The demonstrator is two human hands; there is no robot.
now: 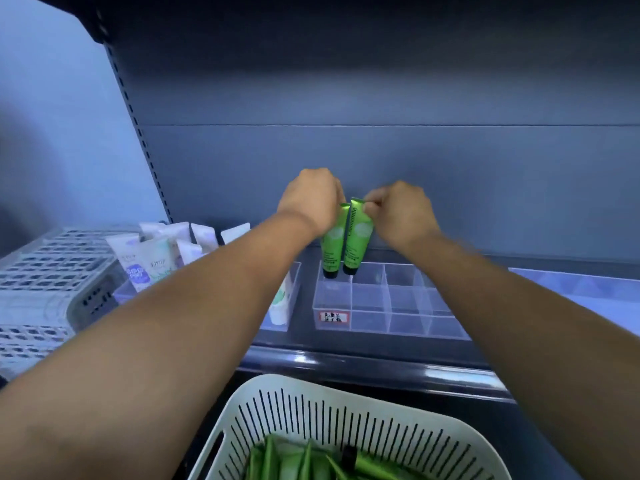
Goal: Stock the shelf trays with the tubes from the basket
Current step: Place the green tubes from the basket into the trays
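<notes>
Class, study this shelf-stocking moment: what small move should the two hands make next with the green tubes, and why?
Probably lower both tubes straight down and let go. The left hand and right hand each pinch the top of a green tube, caps down, hanging at the back left cells of the clear divided tray, whose other cells look empty. The basket holds more.

Two bare hands, left hand (309,199) and right hand (401,211), are pinching two upright green plastic tubes (343,237) over the far-left compartment of a clear acrylic divided tray (388,306), above a white slotted basket (346,420).
</notes>
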